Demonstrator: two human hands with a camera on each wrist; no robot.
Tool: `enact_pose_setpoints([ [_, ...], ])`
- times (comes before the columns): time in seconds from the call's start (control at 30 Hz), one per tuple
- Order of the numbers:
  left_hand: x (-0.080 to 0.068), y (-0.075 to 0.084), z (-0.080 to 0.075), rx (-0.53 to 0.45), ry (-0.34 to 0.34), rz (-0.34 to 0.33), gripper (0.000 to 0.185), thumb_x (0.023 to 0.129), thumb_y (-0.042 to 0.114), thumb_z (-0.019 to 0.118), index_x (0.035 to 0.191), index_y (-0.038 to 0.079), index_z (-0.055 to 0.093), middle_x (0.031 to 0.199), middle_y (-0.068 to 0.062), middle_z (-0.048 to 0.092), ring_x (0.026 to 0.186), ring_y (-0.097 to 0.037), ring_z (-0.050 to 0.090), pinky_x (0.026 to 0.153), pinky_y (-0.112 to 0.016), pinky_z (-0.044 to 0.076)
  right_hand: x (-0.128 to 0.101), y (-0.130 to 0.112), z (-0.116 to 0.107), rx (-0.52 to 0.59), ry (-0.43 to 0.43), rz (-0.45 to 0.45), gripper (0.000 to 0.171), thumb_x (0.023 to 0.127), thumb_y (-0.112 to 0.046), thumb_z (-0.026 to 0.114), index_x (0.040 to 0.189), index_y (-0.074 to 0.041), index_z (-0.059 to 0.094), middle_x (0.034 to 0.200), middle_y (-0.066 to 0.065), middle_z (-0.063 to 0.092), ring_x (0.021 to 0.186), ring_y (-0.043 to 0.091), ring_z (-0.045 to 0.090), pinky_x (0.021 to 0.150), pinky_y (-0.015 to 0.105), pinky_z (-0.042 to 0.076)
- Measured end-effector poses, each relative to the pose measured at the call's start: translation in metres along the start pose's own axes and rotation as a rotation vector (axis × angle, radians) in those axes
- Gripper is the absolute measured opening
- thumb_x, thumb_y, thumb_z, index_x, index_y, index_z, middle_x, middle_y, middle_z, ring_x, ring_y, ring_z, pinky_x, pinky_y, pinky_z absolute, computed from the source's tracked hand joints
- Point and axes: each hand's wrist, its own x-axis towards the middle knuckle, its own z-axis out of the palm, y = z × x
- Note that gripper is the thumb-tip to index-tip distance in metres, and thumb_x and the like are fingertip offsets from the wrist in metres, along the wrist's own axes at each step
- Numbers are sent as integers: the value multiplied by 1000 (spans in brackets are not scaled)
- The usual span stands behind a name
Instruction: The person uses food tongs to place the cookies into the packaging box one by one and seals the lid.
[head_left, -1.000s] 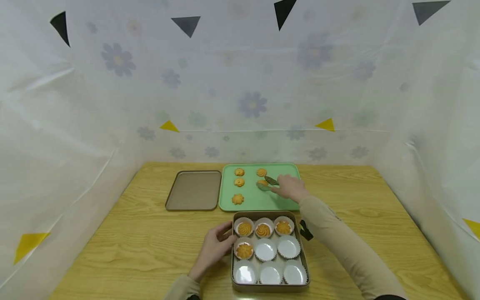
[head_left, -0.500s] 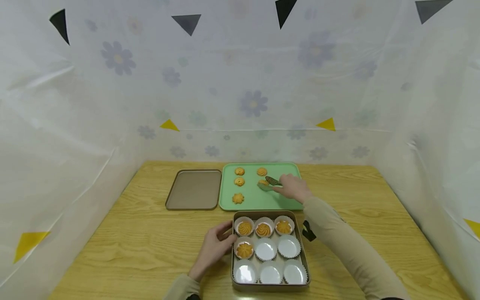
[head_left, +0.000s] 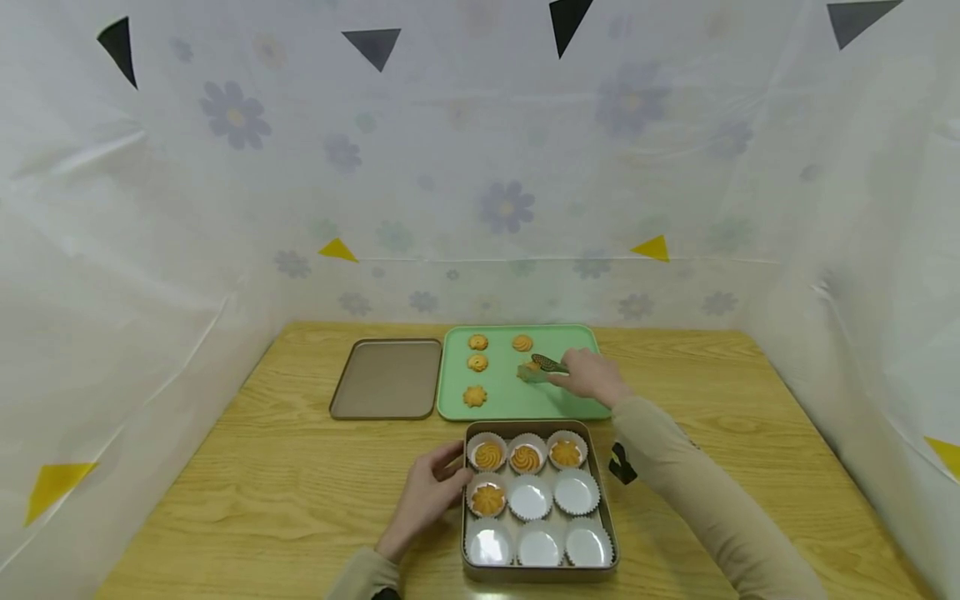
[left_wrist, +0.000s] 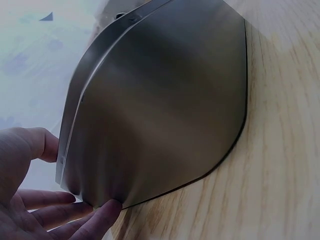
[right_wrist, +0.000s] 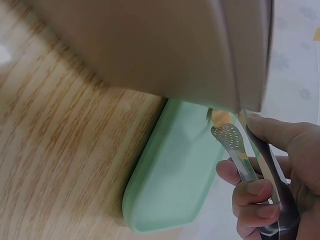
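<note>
My right hand [head_left: 592, 377] grips metal tongs [head_left: 542, 368] over the green tray [head_left: 570, 400], their tips closed around a swirl cookie [head_left: 532, 365]. In the right wrist view the fingers curl round the tongs [right_wrist: 250, 165], with the cookie [right_wrist: 220, 118] at the tips above the green tray [right_wrist: 175, 185]. Three more cookies [head_left: 477, 363] lie on the tray's left half. My left hand [head_left: 429, 493] rests against the left wall of the metal tin [head_left: 609, 508]; its fingertips [left_wrist: 102, 212] touch the tin [left_wrist: 160, 110]. The tin holds white paper cups, several with cookies [head_left: 488, 456].
A brown metal lid [head_left: 388, 379] lies flat left of the green tray. The wooden table [head_left: 247, 492] is enclosed by floral plastic sheeting on three sides. A small black object [head_left: 620, 465] sits by my right sleeve, beside the tin.
My right hand and the tongs have shifted slightly right with the cookie between the tips. The left hand has stayed on the tin.
</note>
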Motion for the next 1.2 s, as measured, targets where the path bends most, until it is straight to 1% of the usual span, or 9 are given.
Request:
enact_pose_setpoints([
  [0.2, 0, -1, 0, -14, -4, 4, 53, 94, 7, 62, 142, -12, 47, 147, -34, 48, 132, -50, 53, 102, -43, 57, -1, 1, 3, -27, -14, 11, 32, 97, -37, 64, 85, -8, 62, 67, 0, 50, 57, 12, 43, 48, 23, 34],
  [0.4, 0, -1, 0, -11, 4, -10, 54, 94, 8, 63, 142, -11, 47, 147, -34, 48, 133, -49, 52, 103, -44, 57, -2, -3, 1, -45, -20, 9, 33, 98, -36, 64, 78, -10, 57, 67, 0, 46, 58, 12, 41, 48, 23, 33],
  [0.6, 0, 0, 1, -9, 5, -9, 53, 95, 9, 62, 142, -11, 47, 147, -33, 48, 133, -49, 53, 103, -44, 57, -2, -5, 1, -94, -27, -20, 32, 99, -33, 63, 77, -10, 56, 66, 0, 48, 56, 12, 43, 47, 23, 35],
  [0.83, 0, 0, 1, -28, 2, -11, 54, 95, 8, 62, 143, -12, 46, 147, -34, 47, 133, -49, 52, 101, -44, 58, -1, -4, -2, -55, -46, -18, 34, 99, -35, 62, 78, -10, 55, 67, 0, 45, 58, 12, 41, 49, 23, 35],
  [1.0, 0, -1, 0, -36, 5, -3, 55, 94, 7, 62, 143, -12, 46, 147, -35, 47, 132, -50, 53, 101, -45, 58, -3, -2, -4, -44, -49, -18, 35, 99, -37, 61, 80, -9, 58, 65, -1, 45, 57, 12, 41, 48, 24, 33],
  [1.2, 1, -3, 0, -32, 3, -16, 54, 95, 8, 62, 143, -11, 46, 147, -34, 47, 133, -49, 53, 99, -42, 59, -5, 0, -5, -14, -54, -11, 34, 100, -39, 60, 82, -9, 61, 67, -1, 47, 57, 12, 41, 49, 25, 32],
])
